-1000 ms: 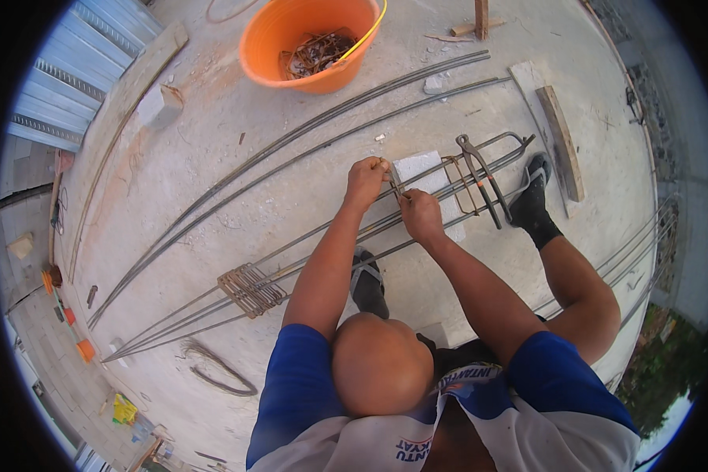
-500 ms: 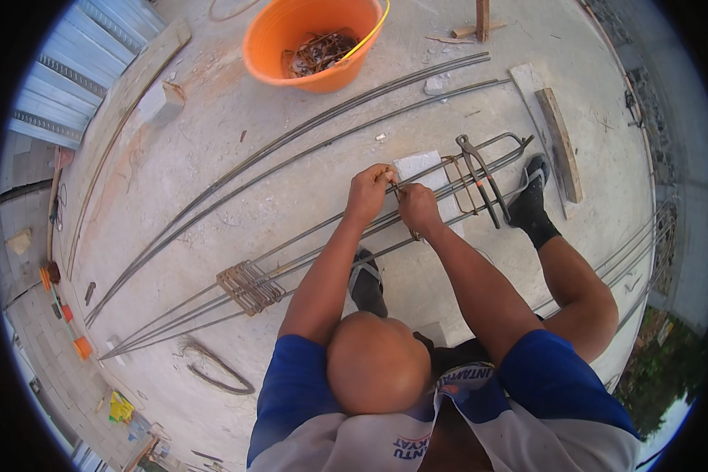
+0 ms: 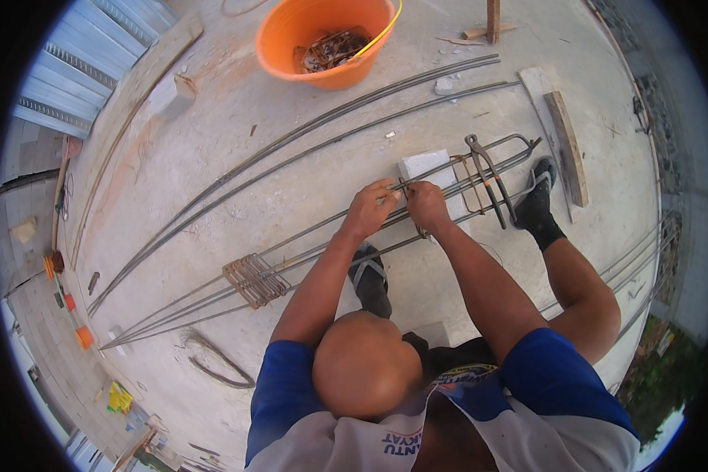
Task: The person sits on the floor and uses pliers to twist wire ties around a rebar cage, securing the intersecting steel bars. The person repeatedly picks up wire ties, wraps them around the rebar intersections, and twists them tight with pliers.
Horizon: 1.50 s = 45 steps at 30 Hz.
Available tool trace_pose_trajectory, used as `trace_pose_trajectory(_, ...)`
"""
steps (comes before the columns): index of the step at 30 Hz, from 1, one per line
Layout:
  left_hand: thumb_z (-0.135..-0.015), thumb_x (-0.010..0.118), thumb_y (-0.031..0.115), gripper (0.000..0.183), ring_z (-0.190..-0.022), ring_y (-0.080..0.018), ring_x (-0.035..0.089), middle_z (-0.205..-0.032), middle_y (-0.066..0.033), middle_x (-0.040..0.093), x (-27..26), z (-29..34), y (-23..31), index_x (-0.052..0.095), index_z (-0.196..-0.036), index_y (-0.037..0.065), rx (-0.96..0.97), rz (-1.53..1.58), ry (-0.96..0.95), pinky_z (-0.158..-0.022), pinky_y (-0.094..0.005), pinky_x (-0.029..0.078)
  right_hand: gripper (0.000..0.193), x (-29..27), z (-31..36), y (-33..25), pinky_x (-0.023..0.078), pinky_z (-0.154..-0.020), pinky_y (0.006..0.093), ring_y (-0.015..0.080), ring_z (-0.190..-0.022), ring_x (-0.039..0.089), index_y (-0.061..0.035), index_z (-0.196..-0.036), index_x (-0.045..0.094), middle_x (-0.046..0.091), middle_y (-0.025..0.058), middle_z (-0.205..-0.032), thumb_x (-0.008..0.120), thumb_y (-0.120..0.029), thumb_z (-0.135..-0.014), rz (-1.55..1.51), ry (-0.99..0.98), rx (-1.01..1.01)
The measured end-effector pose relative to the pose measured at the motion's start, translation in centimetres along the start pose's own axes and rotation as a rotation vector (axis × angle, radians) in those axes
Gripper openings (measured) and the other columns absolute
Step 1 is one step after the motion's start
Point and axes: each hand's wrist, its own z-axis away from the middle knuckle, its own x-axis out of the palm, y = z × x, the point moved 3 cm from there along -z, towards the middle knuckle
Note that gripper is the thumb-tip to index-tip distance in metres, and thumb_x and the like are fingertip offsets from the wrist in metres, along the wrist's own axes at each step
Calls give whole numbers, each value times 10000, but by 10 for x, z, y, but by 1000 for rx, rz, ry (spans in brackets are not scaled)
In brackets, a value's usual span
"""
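Long steel reinforcing bars (image 3: 315,223) run lengthwise below my hands, the right end raised on a white block (image 3: 423,164). My left hand (image 3: 372,209) is closed at the upper bar, its thumb and fingertips together; what they pinch is too small to tell. Just right of it, my right hand (image 3: 428,207) is closed at the same bar beside a square steel stirrup (image 3: 422,231), mostly hidden by that hand; its hold is also hidden. Another stirrup (image 3: 469,185) stands around the bars farther right. End-cutting pliers (image 3: 488,177) lie across the bars near their right end.
Several bunched stirrups (image 3: 256,281) sit on the bars at left. Loose bars (image 3: 291,130) lie beyond, below an orange bucket (image 3: 322,71) of scraps. A wooden plank (image 3: 566,149) lies at right, by my sandalled foot (image 3: 538,197). Bundled wire (image 3: 216,363) lies at lower left.
My left hand's fingers have shifted slightly away from my right hand, along the bar. My right hand stays by the stirrup. The whole view has moved a little.
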Motion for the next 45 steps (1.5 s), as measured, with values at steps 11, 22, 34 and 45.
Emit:
trace_pose_trajectory(11, -889, 671, 227, 202, -925, -386, 666, -942, -182, 693, 12, -21, -9, 607, -979, 58, -232, -444, -114, -795, -462, 519, 169, 8, -3, 7, 536, -722, 492, 440, -786, 662, 18, -778, 664, 660, 265, -796, 598, -109, -867, 59, -53, 47)
trace_pose_trajectory(22, -866, 596, 169, 185, -938, -365, 689, -1007, -190, 708, 24, -37, -28, 660, -1005, 65, -232, -623, -213, -822, -454, 540, 268, 6, -2, 0, 541, -697, 502, 421, -759, 669, -14, -783, 644, 670, 233, -789, 605, -243, -917, 214, -120, 74)
trace_pose_trajectory(34, -913, 617, 223, 225, -726, -159, 586, -834, -71, 648, 0, -54, -39, 660, -980, 12, -542, 198, -324, -602, -326, 454, 226, 9, -5, -11, 551, -657, 484, 374, -692, 681, -28, -751, 623, 671, 192, -749, 616, -228, -855, 312, -8, 26)
trace_pose_trajectory(45, -840, 646, 173, 285, -861, -213, 672, -960, -139, 721, -2, -54, -26, 720, -1051, -4, -467, 266, -142, -798, -335, 520, 199, 12, -4, -14, 555, -635, 475, 373, -684, 685, -21, -764, 623, 680, 194, -764, 589, -203, -838, 363, 12, -16)
